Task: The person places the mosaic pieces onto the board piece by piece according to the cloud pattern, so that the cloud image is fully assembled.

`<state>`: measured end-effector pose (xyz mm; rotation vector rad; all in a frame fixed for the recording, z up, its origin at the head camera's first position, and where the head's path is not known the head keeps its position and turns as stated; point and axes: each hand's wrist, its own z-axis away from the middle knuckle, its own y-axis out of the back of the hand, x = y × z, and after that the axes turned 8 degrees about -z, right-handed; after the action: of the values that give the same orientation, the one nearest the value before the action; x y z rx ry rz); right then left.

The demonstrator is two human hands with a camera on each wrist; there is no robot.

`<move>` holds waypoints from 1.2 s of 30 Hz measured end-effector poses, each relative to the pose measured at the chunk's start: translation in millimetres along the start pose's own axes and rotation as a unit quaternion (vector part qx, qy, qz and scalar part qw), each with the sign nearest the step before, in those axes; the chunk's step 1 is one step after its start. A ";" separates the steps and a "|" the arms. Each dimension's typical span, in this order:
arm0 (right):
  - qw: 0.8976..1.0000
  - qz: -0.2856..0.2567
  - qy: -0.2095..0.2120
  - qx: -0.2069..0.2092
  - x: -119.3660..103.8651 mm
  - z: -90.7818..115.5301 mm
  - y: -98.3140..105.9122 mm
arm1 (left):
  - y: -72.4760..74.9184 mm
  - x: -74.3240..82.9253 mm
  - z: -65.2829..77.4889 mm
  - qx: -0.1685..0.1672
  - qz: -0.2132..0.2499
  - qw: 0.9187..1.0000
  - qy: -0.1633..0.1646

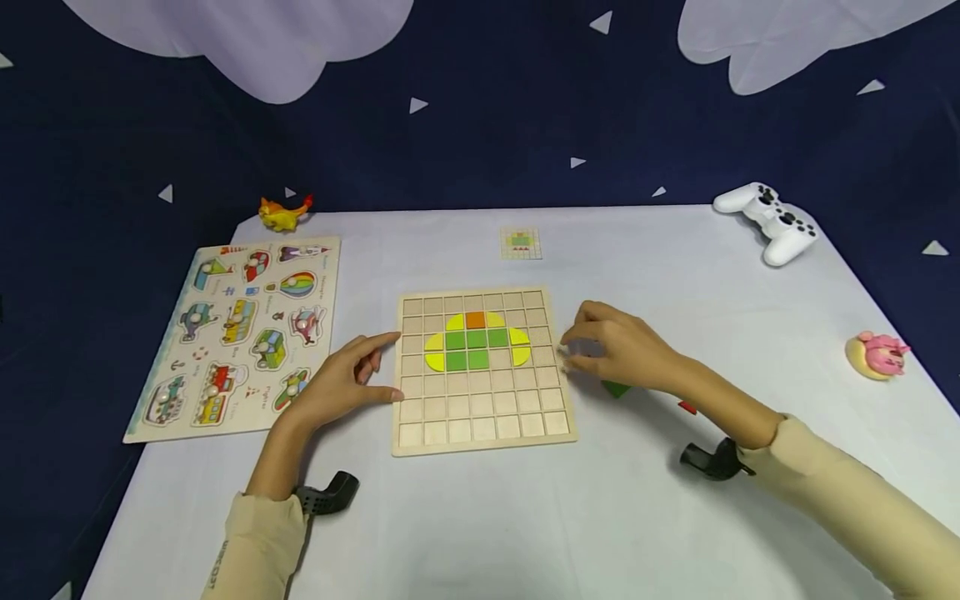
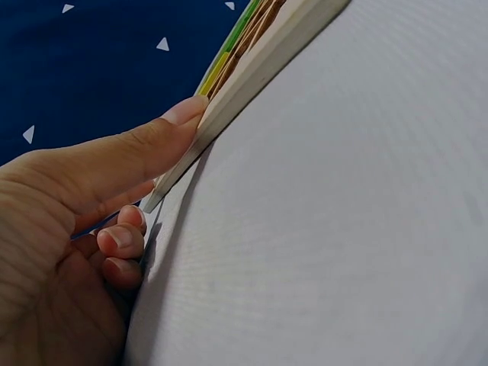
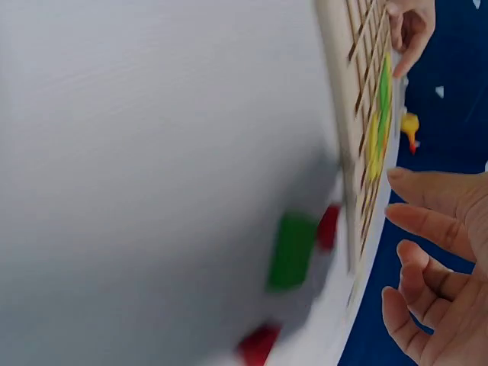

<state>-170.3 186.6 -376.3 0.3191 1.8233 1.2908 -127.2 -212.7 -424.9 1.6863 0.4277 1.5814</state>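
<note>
A wooden grid board point(image 1: 483, 447) lies flat mid-table. On it are several green squares point(image 1: 477, 339), an orange square point(image 1: 476, 320) and several yellow rounded pieces point(image 1: 520, 347). My left hand point(image 1: 337, 383) touches the board's left edge with thumb and forefinger; its other fingers bend loosely. Just off the right edge hovers my right hand point(image 1: 626, 346), fingers spread and nothing seen between them in the right wrist view. Below it on the cloth lie a loose green square point(image 3: 292, 252) and two red pieces, one red piece point(image 3: 328, 227) beside the board's edge.
A small pattern card point(image 1: 521, 243) lies behind the board. On the left is a picture puzzle board point(image 1: 247, 367), with an orange-yellow toy figure point(image 1: 281, 217) behind it. A white game controller point(image 1: 768, 221) and a pink toy point(image 1: 877, 356) are at the right.
</note>
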 end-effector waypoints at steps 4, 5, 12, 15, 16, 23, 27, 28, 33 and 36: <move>1.000 0.019 -0.017 0.008 10.9 21.6 4.9 | 0.5 0.2 1.2 -0.003 0.002 1.000 0.006; 0.999 0.026 -0.019 0.013 12.8 26.5 5.7 | 0.7 0.5 1.5 -0.003 0.003 1.000 0.008; 0.996 0.079 -0.007 0.037 24.6 50.1 7.8 | 1.6 0.1 1.7 -0.005 0.003 1.000 0.018; 0.996 0.082 -0.006 0.032 27.4 54.4 7.1 | 1.6 0.2 1.4 -0.004 0.003 1.000 0.015; 0.996 0.079 -0.006 0.029 27.6 55.2 6.7 | 1.5 0.1 1.3 -0.003 0.002 1.000 0.014; 0.998 0.059 -0.010 0.015 24.5 57.5 5.5 | 1.1 0.9 0.7 0.001 0.005 1.000 0.013; 0.998 0.063 0.001 0.011 24.8 56.2 5.6 | 1.1 1.1 0.6 0.004 0.008 1.000 0.006; 0.998 0.066 0.010 0.012 25.5 55.3 5.6 | 1.0 1.2 0.7 0.004 0.009 1.000 0.005; 0.995 0.076 0.068 0.017 31.2 50.1 5.8 | 0.3 0.1 0.4 0.001 0.009 1.000 0.007; 0.993 0.072 0.088 0.021 32.5 46.5 6.5 | 0.0 -0.1 0.0 -0.003 0.008 1.000 0.002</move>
<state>-156.2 239.9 -391.2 0.3761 2.0078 1.4198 -127.2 -212.8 -425.0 1.6858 0.4121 1.5977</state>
